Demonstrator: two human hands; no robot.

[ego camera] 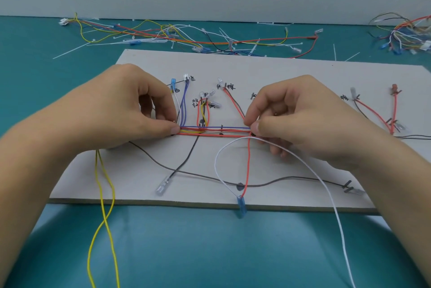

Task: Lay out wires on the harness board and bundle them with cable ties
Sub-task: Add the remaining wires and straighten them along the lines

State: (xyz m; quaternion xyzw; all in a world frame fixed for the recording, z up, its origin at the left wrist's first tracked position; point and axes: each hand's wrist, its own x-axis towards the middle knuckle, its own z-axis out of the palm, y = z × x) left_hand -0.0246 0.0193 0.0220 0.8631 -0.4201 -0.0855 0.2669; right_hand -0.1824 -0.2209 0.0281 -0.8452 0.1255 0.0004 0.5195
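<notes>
— Red and blue wires (pixel 214 129): where are they?
— Stretched flat across the middle of the board (pixel 291 73), between my hands.
— What are your hands doing?
— My left hand (pixel 123 110) pinches their left end, thumb against forefinger; my right hand (pixel 303 115) pinches the right end the same way.
— Anything else?
— Loose wires (pixel 186 40) and ties (pixel 74 49) lie beyond the board on the teal tabletop (pixel 35 66).
</notes>
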